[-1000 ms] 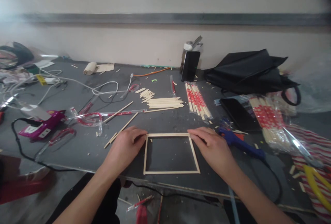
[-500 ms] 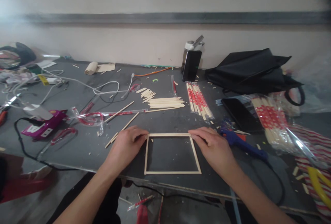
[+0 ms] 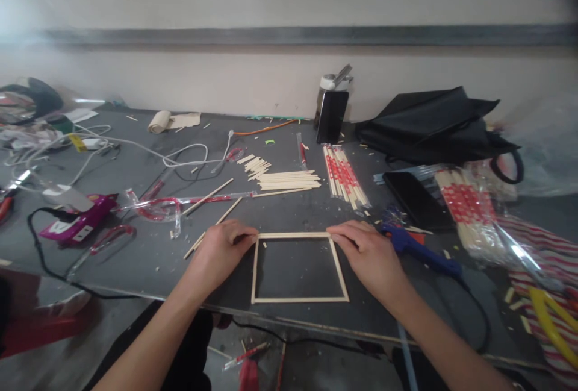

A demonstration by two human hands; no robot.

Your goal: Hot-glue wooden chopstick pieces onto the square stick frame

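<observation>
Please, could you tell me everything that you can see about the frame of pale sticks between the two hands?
The four-sided frame of pale, wood-like sticks lies flat on the dark grey table, close to its near edge. Its far side looks doubled, with two sticks side by side; the other sides look single. The person's left hand and right hand touch its far corners. The middle is open. How the corners are joined cannot be told.
</observation>
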